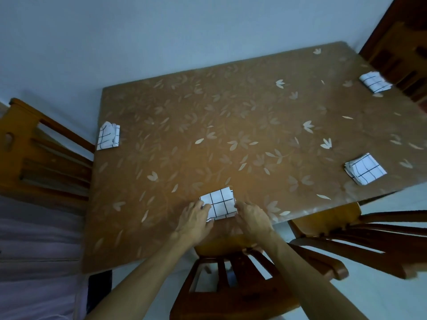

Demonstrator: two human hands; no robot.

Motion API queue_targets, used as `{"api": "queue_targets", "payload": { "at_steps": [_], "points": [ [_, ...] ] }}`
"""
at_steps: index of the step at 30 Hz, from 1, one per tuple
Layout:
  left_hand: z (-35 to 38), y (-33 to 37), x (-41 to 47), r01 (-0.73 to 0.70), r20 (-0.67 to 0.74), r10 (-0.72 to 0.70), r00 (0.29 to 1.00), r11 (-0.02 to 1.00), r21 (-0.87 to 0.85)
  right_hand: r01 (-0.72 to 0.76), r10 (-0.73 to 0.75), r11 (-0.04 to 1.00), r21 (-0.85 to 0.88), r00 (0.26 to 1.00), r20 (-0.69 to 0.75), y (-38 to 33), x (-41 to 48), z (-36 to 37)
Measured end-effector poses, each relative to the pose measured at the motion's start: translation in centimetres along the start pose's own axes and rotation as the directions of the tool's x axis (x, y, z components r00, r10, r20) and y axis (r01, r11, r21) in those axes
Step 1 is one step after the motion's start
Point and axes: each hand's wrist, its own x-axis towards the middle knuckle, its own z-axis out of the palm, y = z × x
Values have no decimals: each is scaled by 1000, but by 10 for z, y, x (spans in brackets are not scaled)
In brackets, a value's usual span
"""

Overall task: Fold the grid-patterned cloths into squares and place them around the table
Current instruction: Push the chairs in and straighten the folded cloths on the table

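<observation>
Grid-patterned white cloth folded into a square (219,205) lies at 6 o'clock on the brown leaf-printed table (231,135), just in from the near edge and above a wooden chair (231,285). In the head view the left hand (195,219) touches its left edge, the right hand (251,219) its right edge; fingers look loosely curled against the sides, though whether they pinch the fabric I cannot tell. Three more folded grid cloths sit at 9 o'clock (108,136), 3 o'clock (365,169) and 1 o'clock (375,82), each near an edge. Judging from this, the risk is the layers springing open as the hands leave, or a nudge skewing the square or sliding it off the slick near edge
</observation>
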Motion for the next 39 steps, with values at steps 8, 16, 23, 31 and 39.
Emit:
{"api": "queue_targets", "payload": {
  "at_steps": [8,16,23,31,39],
  "points": [
    [-18,7,-52,-66,-69,65,995,998,-5,-59,55,998,-31,990,-129,-5,-74,-18],
    [-34,30,-76,-128,-75,126,989,991,-27,-138,141,990,30,958,-251,7,-135,-26],
    [-48,96,-66,-230,-74,229,971,973,-4,-219,229,973,70,917,-326,50,-175,-54],
    [-46,215,-37,-323,-33,325,945,944,66,-260,309,949,175,873,-377,139,-207,-87],
    [-47,351,-7,-370,-36,376,926,921,123,-203,305,935,291,877,-372,248,-235,-140]
  ]
}}
